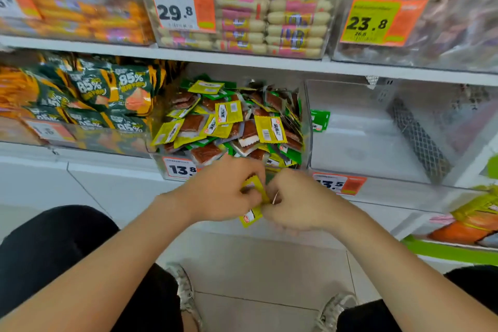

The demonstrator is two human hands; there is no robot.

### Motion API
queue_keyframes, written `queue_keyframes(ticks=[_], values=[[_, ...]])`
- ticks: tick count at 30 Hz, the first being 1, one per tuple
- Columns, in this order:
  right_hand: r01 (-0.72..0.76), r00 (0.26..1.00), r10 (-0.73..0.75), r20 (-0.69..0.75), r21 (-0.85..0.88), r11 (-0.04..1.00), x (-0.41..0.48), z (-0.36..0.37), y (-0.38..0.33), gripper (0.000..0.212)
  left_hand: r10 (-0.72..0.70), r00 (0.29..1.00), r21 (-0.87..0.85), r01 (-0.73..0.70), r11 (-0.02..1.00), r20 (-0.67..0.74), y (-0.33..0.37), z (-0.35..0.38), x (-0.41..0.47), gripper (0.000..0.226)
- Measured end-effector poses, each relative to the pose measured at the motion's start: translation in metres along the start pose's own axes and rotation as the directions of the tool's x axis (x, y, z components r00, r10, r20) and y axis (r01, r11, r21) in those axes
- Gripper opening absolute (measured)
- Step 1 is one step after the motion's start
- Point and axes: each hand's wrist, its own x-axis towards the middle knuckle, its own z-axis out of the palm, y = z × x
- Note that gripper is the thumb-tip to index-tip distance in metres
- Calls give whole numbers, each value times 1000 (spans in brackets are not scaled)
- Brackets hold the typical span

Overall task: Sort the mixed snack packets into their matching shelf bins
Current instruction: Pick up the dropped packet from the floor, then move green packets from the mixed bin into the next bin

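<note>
Head view shows a narrow grip on both sides: left hand point(223, 193) and right hand point(297, 206) pinch a few yellow packets point(254, 198) between them, just in front of the mixed bin point(307, 127). I judge they're being stacked like with like before moving. That bin holds yellow and green jumbled; the right-hand bin point(363, 143) holds one green packet point(320, 120).

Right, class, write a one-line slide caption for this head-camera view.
Left hand and right hand hold yellow packets before a bin of mixed yellow and green packets.
</note>
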Motion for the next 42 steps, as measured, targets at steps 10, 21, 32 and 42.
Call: queue_keyframes(ticks=[10,21,32,42], values=[[186,746,-131,-653,15,983,55,-46,-17,24,-80,862,20,103,994,-500,-45,-61,61,12],[225,843,-414,-343,-476,851,138,-39,-23,52,-302,838,338,476,812,-455,-97,-56,109,55],[-7,802,-278,-529,-473,881,143,-39,-46,45,-201,902,204,295,933,-383,-110,-74,82,40],[449,813,-579,-67,-562,695,114,-18,-49,55,-211,967,245,242,939,-145,-107,-84,41,60]])
